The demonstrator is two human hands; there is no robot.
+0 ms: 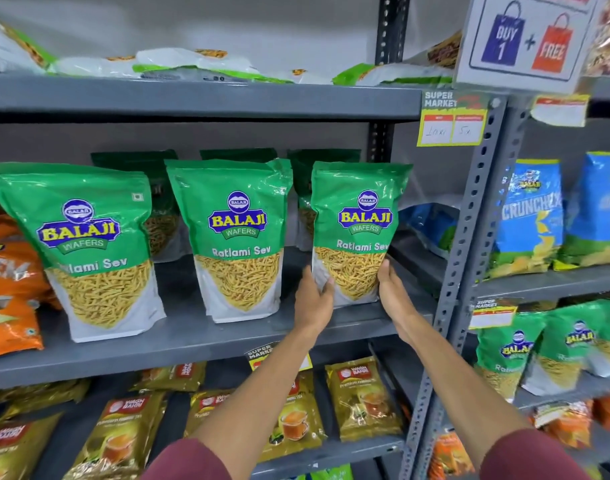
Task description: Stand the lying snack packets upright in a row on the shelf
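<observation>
Three green Balaji Ratlami Sev packets stand upright in a front row on the grey middle shelf: a left packet, a middle packet and a right packet. My left hand presses the right packet's lower left edge. My right hand holds its lower right edge. More green packets stand behind the row, mostly hidden.
Orange packets crowd the shelf's left end. White and green packets lie flat on the top shelf. Tea packets fill the shelf below. A grey perforated upright stands at right, with blue packets beyond it.
</observation>
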